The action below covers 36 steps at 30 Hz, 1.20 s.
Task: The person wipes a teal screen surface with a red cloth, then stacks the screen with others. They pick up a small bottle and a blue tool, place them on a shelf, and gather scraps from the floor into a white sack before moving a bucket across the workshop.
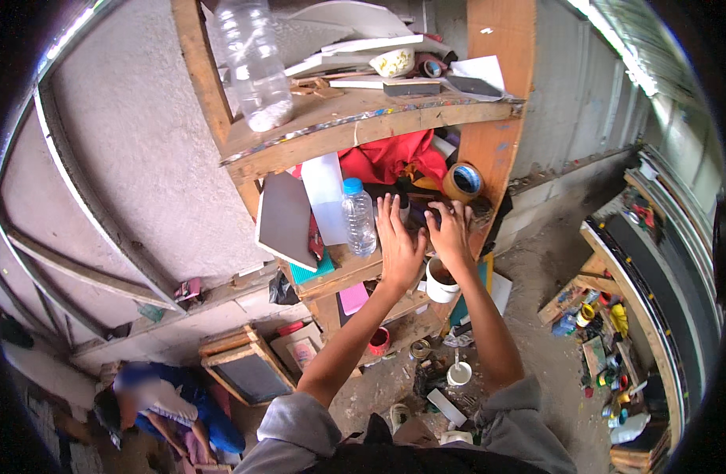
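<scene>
Both arms reach up to the middle shelf of a wooden rack. My left hand is open, fingers stretched upward and apart, just right of a clear plastic bottle with a blue cap. Close to its right, my right hand has bent, spread fingers over a dark spot on the shelf, and I see nothing gripped in it. What lies behind the fingertips is mostly hidden. Beside my right wrist is a white cup with something brown inside. A roll of tape and a red cloth lie behind the hands.
A large clear bottle stands on the upper shelf near a patterned bowl. A grey board leans at the left. Below are a red cup and a white cup. Another person crouches at lower left.
</scene>
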{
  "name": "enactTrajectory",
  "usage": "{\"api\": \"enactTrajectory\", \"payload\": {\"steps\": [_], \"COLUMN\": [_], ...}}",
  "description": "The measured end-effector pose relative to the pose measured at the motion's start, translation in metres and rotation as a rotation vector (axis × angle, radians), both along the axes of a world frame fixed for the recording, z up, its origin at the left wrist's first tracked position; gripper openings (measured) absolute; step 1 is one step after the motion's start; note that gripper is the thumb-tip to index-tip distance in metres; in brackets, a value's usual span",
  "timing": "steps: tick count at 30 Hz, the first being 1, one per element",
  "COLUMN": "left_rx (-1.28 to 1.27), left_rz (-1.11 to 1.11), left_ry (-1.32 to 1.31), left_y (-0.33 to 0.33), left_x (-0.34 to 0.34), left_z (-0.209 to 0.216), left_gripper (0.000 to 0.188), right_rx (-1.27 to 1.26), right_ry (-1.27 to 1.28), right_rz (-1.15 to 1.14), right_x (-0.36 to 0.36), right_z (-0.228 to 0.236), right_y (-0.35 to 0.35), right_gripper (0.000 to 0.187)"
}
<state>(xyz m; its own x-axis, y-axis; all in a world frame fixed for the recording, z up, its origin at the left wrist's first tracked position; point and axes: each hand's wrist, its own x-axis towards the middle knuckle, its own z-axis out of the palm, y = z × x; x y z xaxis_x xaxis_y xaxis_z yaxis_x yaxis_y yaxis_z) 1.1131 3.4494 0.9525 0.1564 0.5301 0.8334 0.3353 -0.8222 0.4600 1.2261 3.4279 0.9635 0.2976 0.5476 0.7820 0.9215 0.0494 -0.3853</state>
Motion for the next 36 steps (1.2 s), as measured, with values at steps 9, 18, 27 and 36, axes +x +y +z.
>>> {"api": "enactTrajectory", "payload": {"steps": [9,18,27,36], "left_rx": [-0.071,-0.675,-0.108,-0.06], "left_rz": [-0.636,-1.242,-2.051,-2.058], "left_ry": [0.091,0.621,1.668,1.814], "left_y": [-0.166,-0.412,-0.698,-0.964], "left_x": [-0.092,-0.245,-0.249,-0.28], "left_z": [-0.036,-0.246,-0.346,-0.407], "left_gripper": [0.053,0.031,0.026,0.025], "right_rx": [-0.286,-0.075,0.25,1.043], "right_ry": [0.132,1.209,1.363,1.669], "right_rz": [-0.143,-0.871,-1.887,-2.231], "right_x": [-0.088,-0.377,-0.665,-0.824], "right_z": [-0.054,-0.261,-0.395,-0.466], "right_y": [-0.264,-0.678,-0.891,-1.002], "right_gripper": [0.023,0.021,0.019,0.021]}}
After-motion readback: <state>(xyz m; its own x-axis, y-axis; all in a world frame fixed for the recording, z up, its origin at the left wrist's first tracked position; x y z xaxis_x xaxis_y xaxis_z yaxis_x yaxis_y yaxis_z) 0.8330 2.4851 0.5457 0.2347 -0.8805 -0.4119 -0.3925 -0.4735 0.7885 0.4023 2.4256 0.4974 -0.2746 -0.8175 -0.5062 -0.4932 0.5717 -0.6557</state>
